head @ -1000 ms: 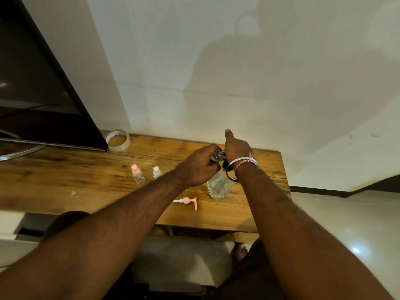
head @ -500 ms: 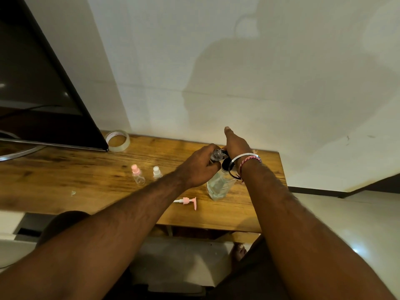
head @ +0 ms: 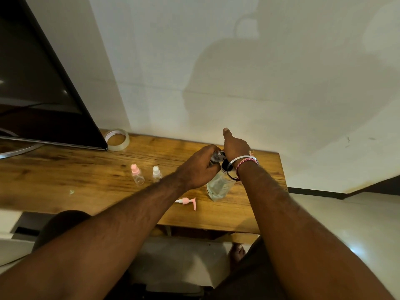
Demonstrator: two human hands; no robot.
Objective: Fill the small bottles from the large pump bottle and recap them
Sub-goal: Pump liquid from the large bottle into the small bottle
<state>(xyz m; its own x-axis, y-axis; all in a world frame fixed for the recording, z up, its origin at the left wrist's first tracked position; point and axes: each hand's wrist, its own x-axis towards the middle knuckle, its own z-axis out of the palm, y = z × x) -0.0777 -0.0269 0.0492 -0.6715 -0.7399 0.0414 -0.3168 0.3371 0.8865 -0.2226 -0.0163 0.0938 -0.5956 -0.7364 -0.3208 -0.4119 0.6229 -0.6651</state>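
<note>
A small clear bottle [head: 216,157] is gripped in the curled left hand [head: 200,167] at the large pump bottle [head: 219,185], right of frame centre; the right hand [head: 234,146] presses its black pump, thumb raised. Misalignment could spill liquid onto the wooden bench [head: 86,178]. A white wall [head: 238,72] stands behind.

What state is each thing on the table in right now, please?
Large bottle: upright, right hand on its top.
Held small bottle: gripped by left hand, at the pump.
Pink-capped bottle: capped, looks empty.
White-capped bottle: capped, standing.
Pink pump head: lying loose.
Tape roll: lying flat.
</note>
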